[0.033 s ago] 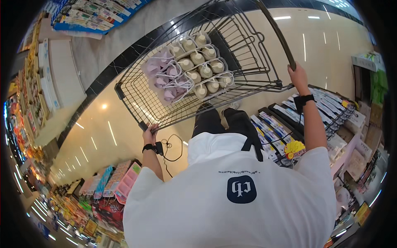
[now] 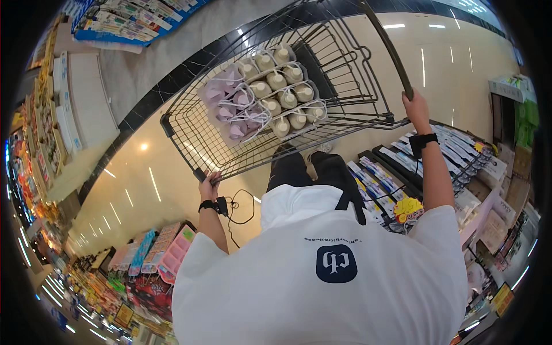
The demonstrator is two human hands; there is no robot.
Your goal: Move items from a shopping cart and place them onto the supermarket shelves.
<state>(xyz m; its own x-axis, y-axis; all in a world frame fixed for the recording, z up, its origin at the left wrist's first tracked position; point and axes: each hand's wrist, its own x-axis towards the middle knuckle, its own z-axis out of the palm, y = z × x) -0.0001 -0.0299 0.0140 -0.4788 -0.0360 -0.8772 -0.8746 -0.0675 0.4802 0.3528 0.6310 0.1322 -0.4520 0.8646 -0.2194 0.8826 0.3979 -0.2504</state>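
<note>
A grey wire shopping cart (image 2: 345, 115) stands crosswise in front of me. My left hand (image 2: 209, 184) is closed on the corner of its near rim at the left. My right hand (image 2: 416, 109) grips the end of the dark push handle (image 2: 397, 52) at the right. Inside the basket are several cream-coloured bottles (image 2: 286, 98), upright in rows in clear plastic carriers with white cord handles. Left of them, clear packs hold several pale purple bottles (image 2: 237, 131). The undersides of the bottles are hidden.
Racks of toothbrush-like blister packs (image 2: 397, 172) stand close on my right. Pink trays (image 2: 175, 253) and other goods line the lower left. A white shelf unit (image 2: 86, 95) stands at far left, a blue display bin (image 2: 129, 23) at the top. Shiny beige floor (image 2: 138, 201) lies around the cart.
</note>
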